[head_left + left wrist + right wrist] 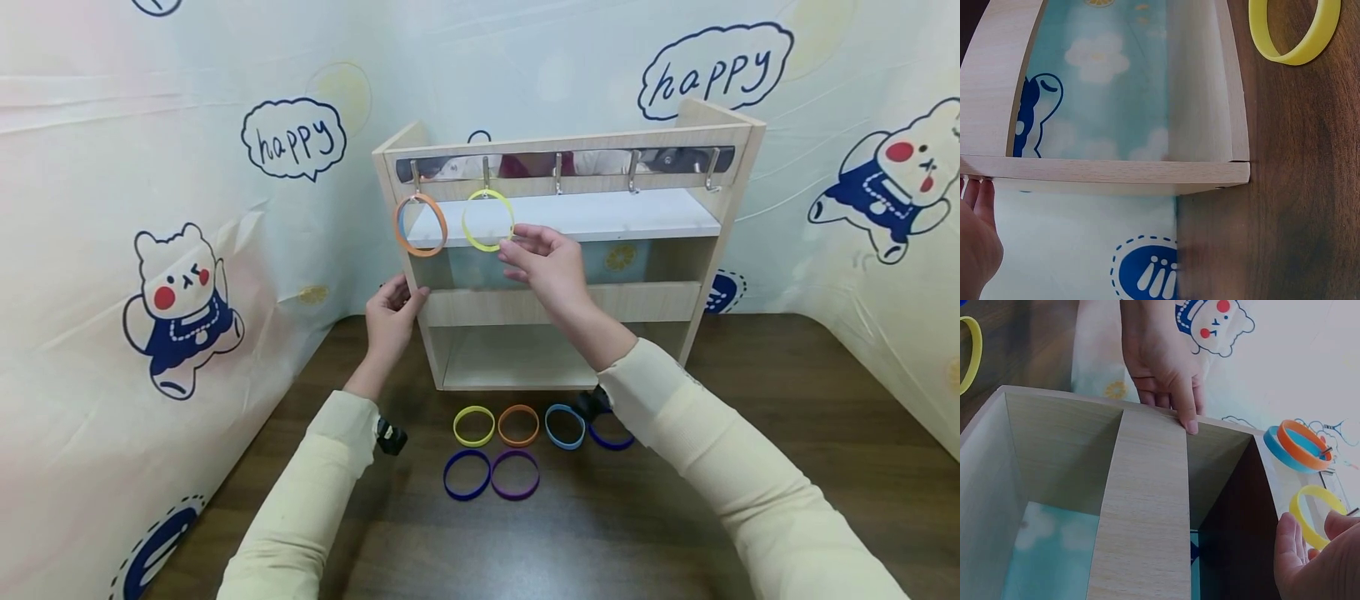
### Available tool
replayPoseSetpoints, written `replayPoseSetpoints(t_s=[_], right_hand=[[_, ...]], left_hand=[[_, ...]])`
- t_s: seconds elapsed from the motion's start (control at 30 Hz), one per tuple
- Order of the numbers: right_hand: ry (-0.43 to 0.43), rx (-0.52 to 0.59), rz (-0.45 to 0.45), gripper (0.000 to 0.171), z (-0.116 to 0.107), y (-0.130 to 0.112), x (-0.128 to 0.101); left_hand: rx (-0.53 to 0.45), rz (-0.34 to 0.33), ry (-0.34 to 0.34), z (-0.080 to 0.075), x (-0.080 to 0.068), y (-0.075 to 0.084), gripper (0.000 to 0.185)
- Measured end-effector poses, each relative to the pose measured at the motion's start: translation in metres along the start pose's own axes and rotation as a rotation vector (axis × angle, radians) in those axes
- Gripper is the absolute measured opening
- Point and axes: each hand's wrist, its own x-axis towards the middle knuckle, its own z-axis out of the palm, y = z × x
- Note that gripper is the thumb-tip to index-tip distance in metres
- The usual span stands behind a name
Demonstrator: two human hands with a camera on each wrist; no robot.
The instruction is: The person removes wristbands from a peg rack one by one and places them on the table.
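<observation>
A light wooden shelf unit [667, 302] stands on the dark table, with a metal hook rail [600, 160] across its top. On the leftmost hook hang an orange band [442, 227] and a blue one behind it, also seen in the right wrist view as the orange band [1300, 442]. A yellow band [471, 236] hangs on the second hook. My right hand [543, 262] pinches its right side, and the right wrist view shows the yellow band [1311, 499] running between thumb and fingers of that hand [1316, 562]. My left hand [392, 308] grips the shelf's left side wall [1104, 170], fingers [1172, 387] curled over its edge.
Several loose bands lie in front of the shelf: yellow [474, 426], orange [518, 425], light blue [565, 426], dark blue [467, 474], purple [514, 474]. Three hooks [633, 179] to the right hang bare. Printed cloth walls close in the back and both sides.
</observation>
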Motion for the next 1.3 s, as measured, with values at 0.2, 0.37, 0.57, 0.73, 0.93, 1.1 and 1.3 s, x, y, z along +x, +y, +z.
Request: replayPoseSetpoints(t_s=[0.2, 0.37, 0.57, 0.73, 0.93, 1.1, 1.3], right_hand=[[0.02, 0.027, -0.008, 0.023, 0.003, -0.001, 0.0], [0.014, 0.043, -0.007, 0.023, 0.004, -0.002, 0.0], [-0.008, 0.021, -0.011, 0.03, 0.006, -0.003, 0.001], [-0.008, 0.022, -0.006, 0.032, 0.007, -0.004, 0.001], [0.006, 0.048, -0.016, 0.028, 0.008, -0.007, 0.001], [0.018, 0.088, -0.039, 0.023, 0.01, -0.011, 0.0], [0.011, 0.136, -0.067, 0.025, 0.011, -0.015, -0.003]], left_hand=[[-0.012, 0.008, 0.004, -0.001, 0.0, -0.002, 0.035], [-0.004, 0.005, 0.001, -0.001, 0.0, -0.002, 0.035], [0.001, 0.01, -0.001, -0.001, 0.0, -0.002, 0.035], [-0.001, 0.021, 0.001, -0.001, 0.001, -0.002, 0.035], [0.007, 0.028, -0.006, 0.0, 0.001, -0.001, 0.035], [0.017, 0.023, -0.009, 0.0, 0.001, 0.0, 0.035], [0.025, 0.019, -0.004, 0.0, 0.0, 0.0, 0.035]])
